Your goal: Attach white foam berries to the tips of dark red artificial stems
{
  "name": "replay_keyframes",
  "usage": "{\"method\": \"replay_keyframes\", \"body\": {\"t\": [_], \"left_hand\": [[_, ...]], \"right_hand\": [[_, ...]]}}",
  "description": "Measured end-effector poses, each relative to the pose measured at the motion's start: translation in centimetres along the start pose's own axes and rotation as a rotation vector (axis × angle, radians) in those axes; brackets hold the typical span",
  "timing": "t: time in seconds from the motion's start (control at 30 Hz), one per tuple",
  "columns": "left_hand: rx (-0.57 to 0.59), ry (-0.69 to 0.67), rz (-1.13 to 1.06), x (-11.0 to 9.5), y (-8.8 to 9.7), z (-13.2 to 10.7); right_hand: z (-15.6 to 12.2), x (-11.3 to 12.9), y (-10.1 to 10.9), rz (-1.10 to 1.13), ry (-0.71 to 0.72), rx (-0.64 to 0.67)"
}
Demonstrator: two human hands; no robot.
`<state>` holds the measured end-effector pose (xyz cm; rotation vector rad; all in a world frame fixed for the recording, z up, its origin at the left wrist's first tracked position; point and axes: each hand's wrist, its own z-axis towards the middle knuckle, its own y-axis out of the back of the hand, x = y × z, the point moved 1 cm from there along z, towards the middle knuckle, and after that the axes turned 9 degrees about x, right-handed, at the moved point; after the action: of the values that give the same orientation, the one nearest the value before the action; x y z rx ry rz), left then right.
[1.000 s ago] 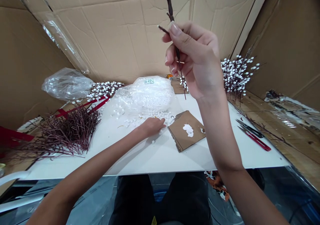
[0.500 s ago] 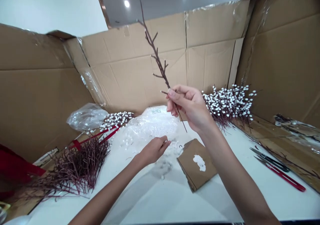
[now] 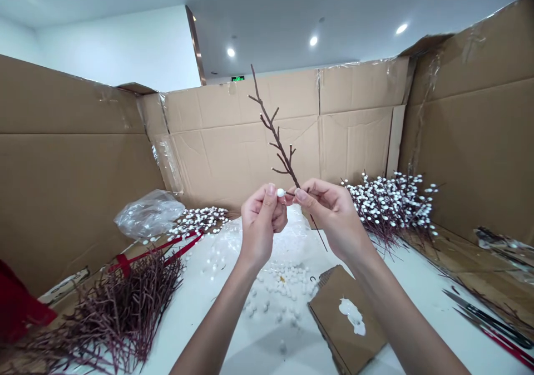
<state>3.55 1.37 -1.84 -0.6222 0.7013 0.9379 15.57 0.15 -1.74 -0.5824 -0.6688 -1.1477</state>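
My right hand [image 3: 334, 213] pinches a dark brown artificial twig [image 3: 280, 141] near its lower end; the twig leans up and to the left, with several short side shoots. Between the thumb and fingers of my left hand [image 3: 262, 225] is a small white berry [image 3: 281, 193], held at the tip of the lowest side shoot. Whether the berry is fixed on the shoot, I cannot tell. Loose white berries [image 3: 287, 286] lie scattered on the white tabletop below my hands. A cardboard piece [image 3: 334, 314] bearing a white glue-like blob [image 3: 352, 316] rests under my right forearm.
Bare brown twigs [image 3: 129, 302] are heaped at left, near red ribbon [image 3: 183, 247] and a clear plastic bag [image 3: 148, 213]. White-berried twigs [image 3: 390, 205] stand at back right, others [image 3: 204, 219] at back left. Snips [image 3: 488, 316] lie at right. Cardboard walls [image 3: 242, 147] enclose the table.
My left hand has risen from the loose berries to the twig, with a white berry now in its fingers. The twig has come lower in view, and the camera has tilted up.
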Motion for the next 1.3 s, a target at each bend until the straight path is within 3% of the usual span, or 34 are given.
{"method": "replay_keyframes", "body": {"t": [0.67, 1.3], "left_hand": [[0.088, -0.016, -0.059, 0.7, 0.9, 0.4], [0.210, -0.004, -0.140, 1.0, 1.0, 0.6]], "right_hand": [[-0.6, 1.0, -1.0, -0.152, 0.016, -0.114], [-1.0, 1.3, -0.7, -0.293, 0.045, -0.089]]}}
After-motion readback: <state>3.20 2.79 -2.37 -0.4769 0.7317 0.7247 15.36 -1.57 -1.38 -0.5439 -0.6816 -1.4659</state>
